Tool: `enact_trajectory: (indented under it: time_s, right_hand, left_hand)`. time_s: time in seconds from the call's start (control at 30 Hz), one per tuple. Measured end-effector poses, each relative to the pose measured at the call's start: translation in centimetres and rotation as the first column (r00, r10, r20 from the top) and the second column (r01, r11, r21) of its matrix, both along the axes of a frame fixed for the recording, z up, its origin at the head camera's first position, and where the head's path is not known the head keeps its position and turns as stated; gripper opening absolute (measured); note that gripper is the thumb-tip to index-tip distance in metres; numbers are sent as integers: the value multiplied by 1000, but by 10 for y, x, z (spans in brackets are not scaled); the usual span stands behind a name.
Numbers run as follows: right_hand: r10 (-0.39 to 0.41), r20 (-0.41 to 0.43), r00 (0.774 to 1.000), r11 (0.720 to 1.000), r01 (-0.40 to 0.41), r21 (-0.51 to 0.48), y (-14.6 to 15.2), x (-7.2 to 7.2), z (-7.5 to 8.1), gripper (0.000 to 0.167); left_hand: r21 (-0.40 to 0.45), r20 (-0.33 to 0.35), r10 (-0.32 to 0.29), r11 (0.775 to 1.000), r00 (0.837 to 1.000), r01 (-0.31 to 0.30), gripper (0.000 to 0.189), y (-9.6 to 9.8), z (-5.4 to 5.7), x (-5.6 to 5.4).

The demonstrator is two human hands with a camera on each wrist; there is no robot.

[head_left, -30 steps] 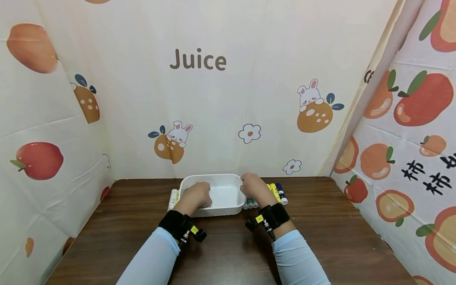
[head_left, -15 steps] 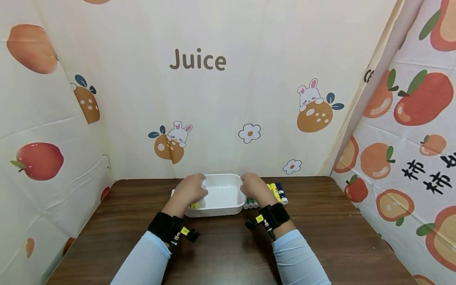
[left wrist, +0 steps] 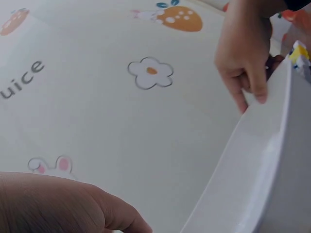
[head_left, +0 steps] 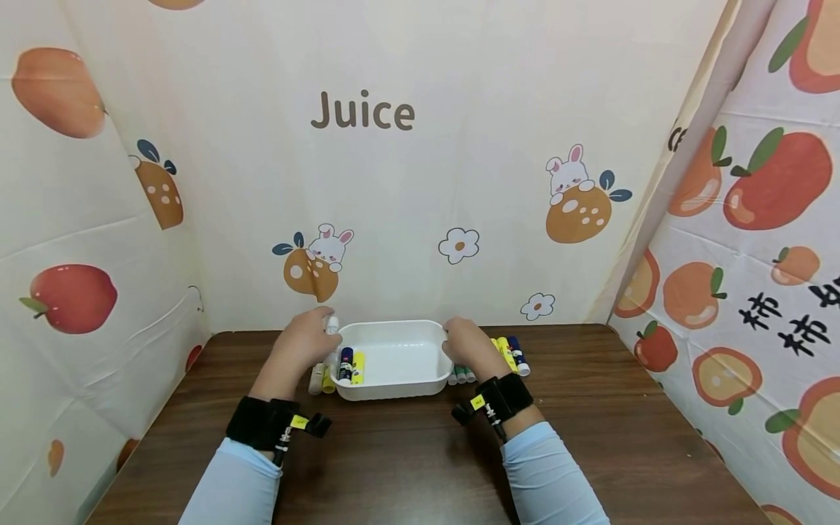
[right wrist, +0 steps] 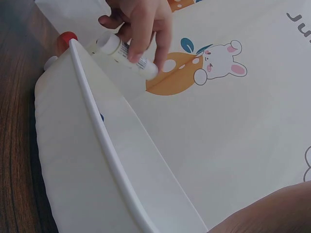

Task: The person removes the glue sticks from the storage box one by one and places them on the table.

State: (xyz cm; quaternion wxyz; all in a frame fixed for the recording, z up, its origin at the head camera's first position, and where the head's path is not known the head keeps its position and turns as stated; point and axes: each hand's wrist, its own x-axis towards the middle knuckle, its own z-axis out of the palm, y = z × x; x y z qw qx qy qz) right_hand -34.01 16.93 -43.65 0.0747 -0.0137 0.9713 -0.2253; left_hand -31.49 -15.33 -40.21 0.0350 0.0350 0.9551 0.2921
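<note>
My left hand point(head_left: 303, 341) pinches a white capped stick point(right wrist: 127, 56) with printed text on its side, held tilted over the left end of a white tray point(head_left: 394, 394). At the tray's back right corner, my right hand point(head_left: 474, 343) pinches the rim, its thumb and fingers seen there in the left wrist view. Inside the tray, a dark blue stick point(head_left: 345, 364) and a yellow stick point(head_left: 357, 368) lie side by side at the left end. Just outside that end, a white stick point(head_left: 316, 379) and another yellow stick point(head_left: 328, 382) lie on the table.
To the tray's right lie several sticks with grey-green ends point(head_left: 461, 375), yellow sticks point(head_left: 505, 353) and a dark blue stick point(head_left: 518, 357), partly behind my right hand. The brown table point(head_left: 407, 459) meets a fruit-printed cloth point(head_left: 394, 219) right behind the tray.
My left hand has come up out of the tray and moved left past its end, now with a white stick in its fingers. The blue and yellow sticks inside are uncovered. My right hand stays put.
</note>
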Motion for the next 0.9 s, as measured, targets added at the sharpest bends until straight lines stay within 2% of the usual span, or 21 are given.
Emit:
enact_trajectory:
  time_s: [0.23, 0.37, 0.47, 0.63, 0.77, 0.9]
  right_hand:
    - [-4, 9, 1000, 1000, 4, -9, 0, 2, 1, 33]
    - [5, 3, 1000, 1000, -5, -2, 1, 2, 2, 33]
    - [10, 0, 1000, 1000, -10, 0, 2, 2, 2, 33]
    - [7, -1, 1000, 1000, -7, -2, 2, 3, 2, 30]
    - [5, -3, 1000, 1000, -5, -6, 2, 3, 2, 30]
    - [10, -1, 1000, 1000, -10, -4, 1, 3, 1, 31]
  left_hand:
    - [8, 27, 45, 999, 999, -45, 71, -31, -1, -1]
    - [-12, 72, 58, 998, 996, -57, 71, -43, -5, -5]
    - [2, 128, 69, 998, 989, -70, 69, -48, -11, -7]
    - [10, 211, 75, 997, 975, -79, 67, -53, -26, -15]
    - [-6, 247, 60, 998, 967, -61, 69, -53, -36, -18]
    - [-7, 258, 44, 999, 965, -44, 69, -53, -40, -17]
